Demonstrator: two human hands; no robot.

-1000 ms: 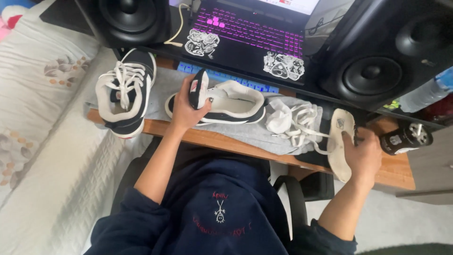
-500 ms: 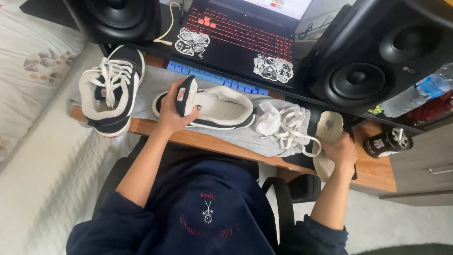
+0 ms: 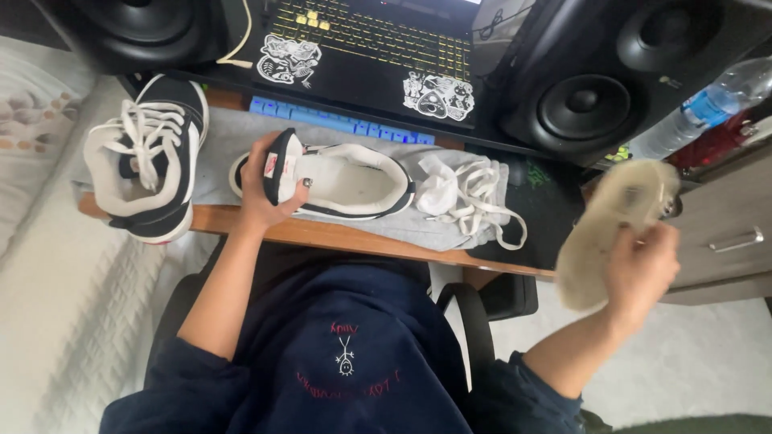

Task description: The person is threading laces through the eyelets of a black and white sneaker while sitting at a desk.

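Insole [image 3: 615,229] first: it's pinched near its lower end in the right hand [image 3: 643,273], off the desk's right edge. Looks thin, light and floppy, so I'd hold it closer to mid-length. The left hand [image 3: 269,197] is clamped around the heel of the unlaced sneaker [image 3: 338,181] on the grey cloth [image 3: 233,145]; that stiff heel seems the best hold. Loose laces [image 3: 474,193] beside it, laced sneaker [image 3: 145,165] to the left, laptop [image 3: 362,40] behind.

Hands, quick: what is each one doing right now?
Left hand: closed on the tongue of the unlaced sneaker on the desk.
Right hand: closed on a pale insole, held up off the desk.
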